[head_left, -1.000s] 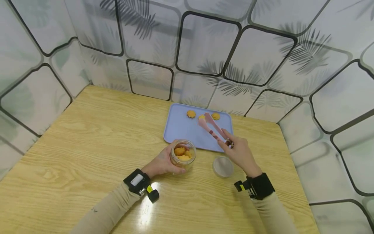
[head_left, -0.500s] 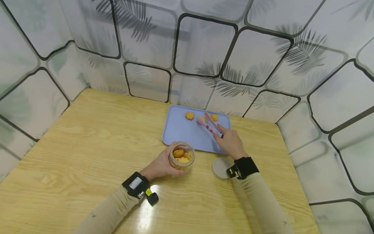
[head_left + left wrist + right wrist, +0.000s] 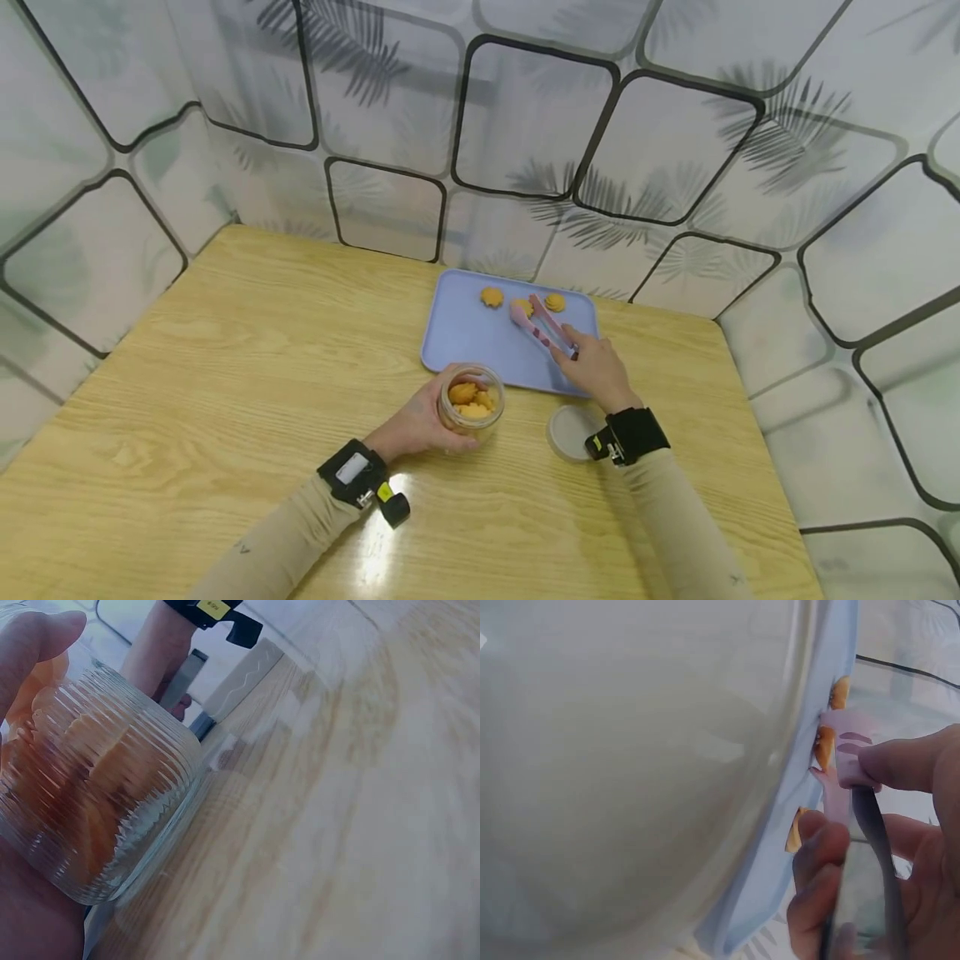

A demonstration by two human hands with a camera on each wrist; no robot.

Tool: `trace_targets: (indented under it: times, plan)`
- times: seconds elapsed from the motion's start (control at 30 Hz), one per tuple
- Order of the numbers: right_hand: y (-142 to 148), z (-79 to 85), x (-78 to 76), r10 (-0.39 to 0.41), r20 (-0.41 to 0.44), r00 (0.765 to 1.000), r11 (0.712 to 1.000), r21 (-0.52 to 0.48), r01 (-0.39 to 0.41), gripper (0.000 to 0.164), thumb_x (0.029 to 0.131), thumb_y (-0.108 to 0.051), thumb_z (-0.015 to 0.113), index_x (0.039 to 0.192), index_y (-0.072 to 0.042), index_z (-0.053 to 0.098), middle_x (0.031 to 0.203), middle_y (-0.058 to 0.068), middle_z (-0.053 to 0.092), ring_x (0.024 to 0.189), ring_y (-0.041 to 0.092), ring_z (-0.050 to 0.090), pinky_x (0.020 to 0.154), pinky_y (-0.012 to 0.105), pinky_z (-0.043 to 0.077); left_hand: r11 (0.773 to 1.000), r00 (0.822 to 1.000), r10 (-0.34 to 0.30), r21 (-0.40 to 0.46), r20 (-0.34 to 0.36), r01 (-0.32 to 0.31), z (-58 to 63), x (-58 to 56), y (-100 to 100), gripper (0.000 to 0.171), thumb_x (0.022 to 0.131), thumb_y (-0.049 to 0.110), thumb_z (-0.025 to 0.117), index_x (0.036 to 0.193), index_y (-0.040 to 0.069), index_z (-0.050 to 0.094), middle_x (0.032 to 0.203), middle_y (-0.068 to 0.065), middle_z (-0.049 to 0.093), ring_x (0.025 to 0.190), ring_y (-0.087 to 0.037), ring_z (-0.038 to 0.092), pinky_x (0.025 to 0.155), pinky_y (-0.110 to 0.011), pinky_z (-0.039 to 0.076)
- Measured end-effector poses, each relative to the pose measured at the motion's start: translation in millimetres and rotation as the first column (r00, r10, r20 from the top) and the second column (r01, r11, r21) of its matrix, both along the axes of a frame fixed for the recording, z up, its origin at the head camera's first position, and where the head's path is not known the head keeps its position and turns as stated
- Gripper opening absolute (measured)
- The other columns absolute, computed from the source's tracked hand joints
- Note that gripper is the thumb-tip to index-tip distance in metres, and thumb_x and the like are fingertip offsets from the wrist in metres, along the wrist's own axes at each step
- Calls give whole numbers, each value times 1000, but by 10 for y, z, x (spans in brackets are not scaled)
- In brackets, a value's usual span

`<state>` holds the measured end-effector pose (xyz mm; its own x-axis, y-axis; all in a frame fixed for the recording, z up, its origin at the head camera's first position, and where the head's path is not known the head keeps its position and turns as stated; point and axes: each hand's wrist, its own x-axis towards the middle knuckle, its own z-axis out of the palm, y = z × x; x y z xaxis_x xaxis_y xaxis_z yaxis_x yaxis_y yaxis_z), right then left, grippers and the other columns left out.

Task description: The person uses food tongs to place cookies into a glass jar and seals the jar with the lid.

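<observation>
My left hand (image 3: 412,427) grips a ribbed glass jar (image 3: 483,429) around its side. Its mouth is uncovered, and several orange-yellow cookies (image 3: 471,408) lie inside. My right hand (image 3: 597,371) holds pink tongs (image 3: 531,328) with dark metal arms, thumb on one arm and fingers on the other. The tong tips are spread, one on either side of the middle cookie (image 3: 524,307) on a blue tray (image 3: 461,337). Another cookie (image 3: 491,297) lies left of it and a swirled cookie (image 3: 555,302) lies to the right. In the right wrist view, the tong tips (image 3: 826,774) flank the middle cookie.
A round, pale jar lid (image 3: 567,433) lies on the wooden table (image 3: 300,333), just below the tray and partly under my right wrist's camera. A patterned curtain (image 3: 390,208) hangs behind the table's far edge.
My right hand has moved forward and left, bringing the tongs down around the middle cookie, and its wrist camera now overlaps the lid. The left hand and jar stay in place.
</observation>
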<state>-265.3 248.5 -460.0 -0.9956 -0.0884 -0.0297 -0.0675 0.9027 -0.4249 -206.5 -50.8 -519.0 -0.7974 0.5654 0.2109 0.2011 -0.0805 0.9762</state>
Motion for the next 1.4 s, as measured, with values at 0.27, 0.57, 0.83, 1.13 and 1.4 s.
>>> trace_targets:
  times: [0.27, 0.57, 0.83, 1.13, 1.4]
  plan:
    - [27, -1, 28, 3, 33, 999, 1000, -3, -3, 61, 102, -39, 56, 154, -9, 45, 63, 2, 46, 51, 15, 40, 47, 29, 31, 1000, 1000, 3, 12, -13, -3, -4, -12, 7, 91, 67, 1, 93, 145, 16, 47, 139, -9, 57, 132, -21, 49, 115, -28, 35]
    - [1, 20, 69, 23, 3, 1000, 1000, 10, -23, 55, 104, -33, 56, 151, -5, 48, 64, 4, 39, 51, 16, 34, 48, 29, 28, 1000, 1000, 10, -10, 12, -10, 17, 11, 3, 95, 66, 3, 94, 146, 20, 47, 141, -5, 54, 134, -21, 47, 118, -37, 32]
    - [-26, 107, 367, 105, -169, 980, 989, -88, -121, 47, 103, -20, 60, 145, -1, 53, 60, 0, 40, 51, 11, 32, 51, 24, 25, 1000, 1000, 6, -5, 19, -6, 8, 3, -7, 93, 66, 4, 94, 145, 22, 48, 142, -7, 55, 133, -21, 48, 117, -37, 33]
    - [14, 333, 912, 173, -276, 945, 946, -222, -237, 45, 103, -16, 61, 146, -5, 54, 68, 10, 62, 53, 2, 35, 51, 22, 31, 1000, 999, 11, 6, -29, -11, 2, -7, 11, 94, 66, 2, 94, 146, 21, 47, 141, -6, 56, 133, -22, 48, 117, -33, 34]
    - [-74, 514, 1365, 254, -346, 903, 882, -300, -364, 46, 99, -4, 64, 144, -5, 56, 78, 1, 71, 48, -3, 35, 45, 17, 34, 1000, 1000, 3, 17, -11, -2, 8, 17, 13, 93, 66, 1, 93, 145, 20, 47, 141, -7, 55, 132, -22, 49, 115, -29, 35]
